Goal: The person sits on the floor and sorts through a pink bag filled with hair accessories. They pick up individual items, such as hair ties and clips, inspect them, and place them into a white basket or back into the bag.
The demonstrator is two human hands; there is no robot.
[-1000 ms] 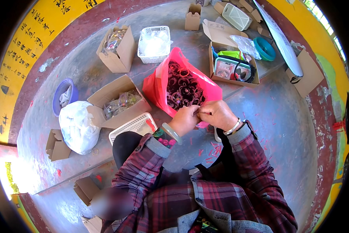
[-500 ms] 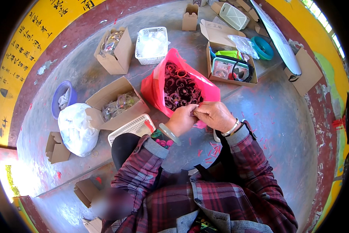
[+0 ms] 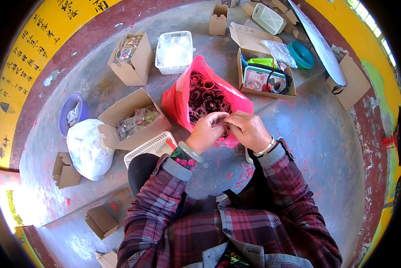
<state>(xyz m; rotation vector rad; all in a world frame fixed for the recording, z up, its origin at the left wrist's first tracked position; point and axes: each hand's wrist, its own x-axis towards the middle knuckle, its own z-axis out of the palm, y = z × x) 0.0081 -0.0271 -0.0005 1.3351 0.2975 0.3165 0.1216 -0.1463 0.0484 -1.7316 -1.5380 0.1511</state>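
A bright pink-red bag stands open on the floor in front of me, filled with many dark, curled ring-shaped pieces. Over its near edge my two hands meet at the fingertips. My left hand, with a pale bangle at the wrist, is closed in a pinch. My right hand, with a silvery bracelet, pinches at the same spot. Whatever sits between the fingers is too small and too covered to make out.
Left of the bag are a white basket, a cardboard box of small packets, a white plastic bag and a purple basin. Farther off stand another white basket, an open carton and a teal basin. Red scraps litter the floor.
Both hands have risen slightly away from me, and the left hand's fingers have shifted their pinch. The left forearm has straightened a little. The bag and boxes stay where they were.
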